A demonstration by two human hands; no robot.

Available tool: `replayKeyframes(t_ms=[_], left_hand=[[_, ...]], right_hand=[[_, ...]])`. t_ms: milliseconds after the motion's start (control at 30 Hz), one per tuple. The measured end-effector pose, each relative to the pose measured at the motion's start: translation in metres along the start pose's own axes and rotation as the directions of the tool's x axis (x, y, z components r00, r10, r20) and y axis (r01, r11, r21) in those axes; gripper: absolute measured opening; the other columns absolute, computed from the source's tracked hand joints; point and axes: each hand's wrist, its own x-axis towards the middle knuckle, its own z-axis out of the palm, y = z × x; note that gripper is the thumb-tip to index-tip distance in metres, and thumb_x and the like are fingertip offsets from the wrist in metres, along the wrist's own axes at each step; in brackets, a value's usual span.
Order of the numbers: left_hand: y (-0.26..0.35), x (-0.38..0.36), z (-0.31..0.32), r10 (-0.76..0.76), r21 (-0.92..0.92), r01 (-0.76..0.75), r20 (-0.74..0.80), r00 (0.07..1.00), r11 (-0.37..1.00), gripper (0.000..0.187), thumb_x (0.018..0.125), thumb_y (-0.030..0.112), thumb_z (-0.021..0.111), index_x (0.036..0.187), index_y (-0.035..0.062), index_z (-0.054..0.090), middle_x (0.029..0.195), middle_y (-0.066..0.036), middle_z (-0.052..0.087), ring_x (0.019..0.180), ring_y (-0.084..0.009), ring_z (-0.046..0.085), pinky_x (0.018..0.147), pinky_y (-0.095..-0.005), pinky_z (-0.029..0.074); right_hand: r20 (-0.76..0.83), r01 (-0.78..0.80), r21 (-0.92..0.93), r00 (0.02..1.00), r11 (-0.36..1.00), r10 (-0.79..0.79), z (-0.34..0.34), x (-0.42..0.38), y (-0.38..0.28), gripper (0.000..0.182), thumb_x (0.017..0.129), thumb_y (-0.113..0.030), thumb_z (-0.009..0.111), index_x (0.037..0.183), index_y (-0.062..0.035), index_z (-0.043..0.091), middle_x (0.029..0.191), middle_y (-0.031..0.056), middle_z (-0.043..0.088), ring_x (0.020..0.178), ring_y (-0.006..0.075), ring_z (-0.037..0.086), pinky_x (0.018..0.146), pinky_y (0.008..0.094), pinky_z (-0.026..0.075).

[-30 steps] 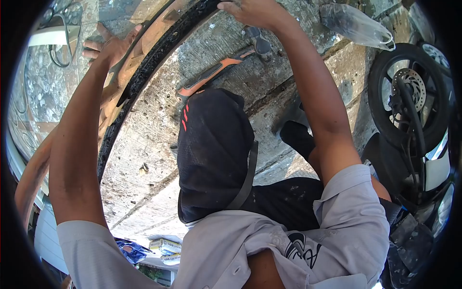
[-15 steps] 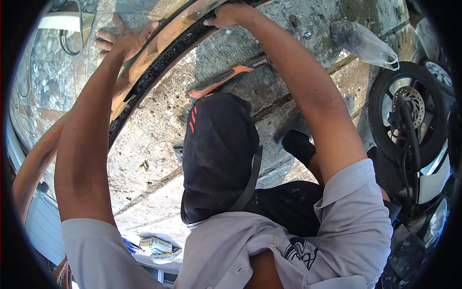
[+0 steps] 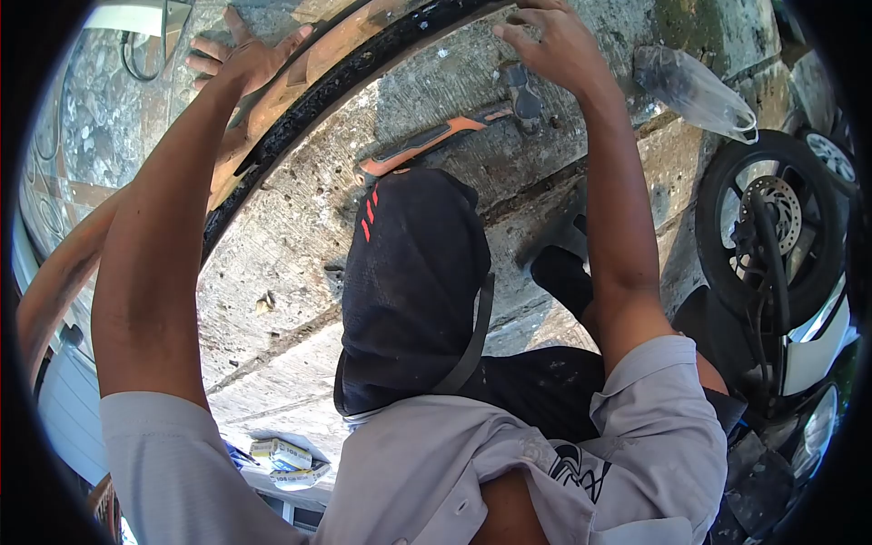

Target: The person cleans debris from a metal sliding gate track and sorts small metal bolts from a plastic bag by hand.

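Observation:
My left hand (image 3: 247, 62) lies with its fingers spread over a curved brown frame piece (image 3: 345, 45), palm against its side. A glossy black strip (image 3: 345, 77) runs along the inner edge of that piece. At the top of the view, my right hand (image 3: 559, 50) is beside the strip's upper end, thumb apart from the bent fingers. Nothing shows in it, though its fingertips are partly cut off by the view's edge. Below the strip, on the concrete, lies a hammer (image 3: 427, 145) with an orange and black handle; its dark head points toward my right arm.
A clear plastic bag (image 3: 690, 86) lies at the upper right. Beyond it are a motorcycle wheel (image 3: 718, 245) with a brake disc and other motorcycle parts. Yellow and white packets (image 3: 286, 459) sit at the lower left. A cable (image 3: 136, 64) hangs at the upper left.
My right hand has come off the black strip and moved right, uncovering the hammer's head. My left hand stays spread on the curved piece.

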Motion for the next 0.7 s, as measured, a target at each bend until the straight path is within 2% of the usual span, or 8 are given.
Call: replayKeyframes(t_ms=[33, 100, 167, 267, 467, 600, 667, 700], left_hand=[[0.002, -0.003, -0.003, 0.000, 0.003, 0.000, 0.010, 1.000, 1.000, 0.136, 0.065, 0.093, 0.045, 0.147, 0.0143, -0.029, 0.144, -0.043, -0.026, 0.132, -0.0635, -0.022, 0.103, -0.0751, 0.000], [0.004, -0.007, -0.006, 0.006, 0.008, -0.006, 0.029, 1.000, 1.000, 0.136, 0.064, 0.093, 0.046, 0.147, 0.0141, -0.028, 0.144, -0.043, -0.026, 0.132, -0.0636, -0.022, 0.103, -0.0750, 0.000], [0.003, -0.005, -0.008, 0.010, 0.002, -0.010, 0.043, 0.999, 1.000, 0.137, 0.064, 0.093, 0.046, 0.148, 0.0141, -0.027, 0.144, -0.043, -0.025, 0.132, -0.0638, -0.022, 0.103, -0.0749, 0.000], [0.006, -0.010, -0.012, 0.001, -0.023, 0.000, 0.045, 0.999, 1.000, 0.137, 0.063, 0.093, 0.047, 0.149, 0.0138, -0.025, 0.145, -0.043, -0.024, 0.131, -0.0645, -0.023, 0.103, -0.0749, -0.001], [0.002, -0.011, -0.008, 0.043, -0.051, -0.043, 0.001, 0.999, 0.998, 0.136, 0.063, 0.094, 0.046, 0.149, 0.0140, -0.024, 0.145, -0.043, -0.023, 0.131, -0.0646, -0.023, 0.103, -0.0755, 0.000], [-0.003, -0.006, -0.001, 0.050, -0.031, -0.050, -0.017, 0.999, 0.998, 0.136, 0.064, 0.094, 0.046, 0.149, 0.0145, -0.024, 0.145, -0.043, -0.023, 0.131, -0.0642, -0.023, 0.103, -0.0760, 0.000], [-0.007, 0.001, 0.003, 0.043, -0.005, -0.043, -0.020, 0.999, 0.999, 0.136, 0.064, 0.093, 0.046, 0.150, 0.0147, -0.023, 0.145, -0.043, -0.022, 0.131, -0.0641, -0.023, 0.102, -0.0763, 0.000], [-0.008, 0.003, 0.007, 0.045, -0.013, -0.045, -0.033, 0.998, 0.999, 0.135, 0.064, 0.093, 0.046, 0.150, 0.0147, -0.023, 0.146, -0.043, -0.022, 0.131, -0.0641, -0.023, 0.102, -0.0765, 0.000]], right_hand=[[-0.084, 0.241, -0.014, 0.967, 0.970, -0.241, 0.015, 0.011, -0.003, 0.041, 0.089, -0.036, 0.049, 0.087, -0.0016, 0.071, 0.096, 0.0176, 0.069, 0.104, 0.0359, 0.060, 0.097, 0.0503, 0.041], [0.024, 0.027, -0.222, 0.999, 0.975, -0.023, 0.070, 0.038, -0.008, 0.059, 0.093, -0.057, 0.048, 0.120, -0.0078, 0.067, 0.127, 0.0176, 0.060, 0.125, 0.0328, 0.051, 0.106, 0.0462, 0.039], [0.191, -0.105, -0.358, 0.965, 0.928, 0.183, 0.100, 0.066, -0.025, 0.059, 0.097, -0.057, 0.041, 0.129, -0.0112, 0.060, 0.131, 0.0134, 0.059, 0.128, 0.0334, 0.050, 0.107, 0.0523, 0.036], [0.483, -0.183, -0.429, 0.781, 0.885, 0.396, 0.094, 0.097, -0.047, 0.058, 0.099, -0.055, 0.037, 0.132, -0.0119, 0.057, 0.135, 0.0133, 0.056, 0.128, 0.0337, 0.049, 0.106, 0.0574, 0.034], [0.414, -0.158, -0.343, 0.859, 0.926, 0.300, 0.091, 0.086, -0.039, 0.055, 0.097, -0.054, 0.042, 0.109, -0.0092, 0.072, 0.115, 0.0169, 0.066, 0.113, 0.0360, 0.060, 0.104, 0.0563, 0.036], [0.037, -0.145, -0.143, 0.988, 0.979, 0.152, 0.039, 0.038, -0.030, 0.055, 0.091, -0.055, 0.054, 0.097, -0.0042, 0.074, 0.089, 0.0172, 0.071, 0.097, 0.0360, 0.066, 0.091, 0.0476, 0.049], [-0.057, -0.218, -0.095, 0.975, 0.971, 0.213, 0.006, 0.007, -0.024, 0.056, 0.089, -0.056, 0.056, 0.095, -0.0040, 0.075, 0.084, 0.0170, 0.071, 0.092, 0.0360, 0.067, 0.085, 0.0454, 0.052], [0.049, -0.329, -0.199, 0.938, 0.923, 0.344, -0.012, -0.004, -0.023, 0.055, 0.090, -0.055, 0.055, 0.095, -0.0043, 0.075, 0.083, 0.0168, 0.071, 0.087, 0.0353, 0.068, 0.083, 0.0454, 0.052]])
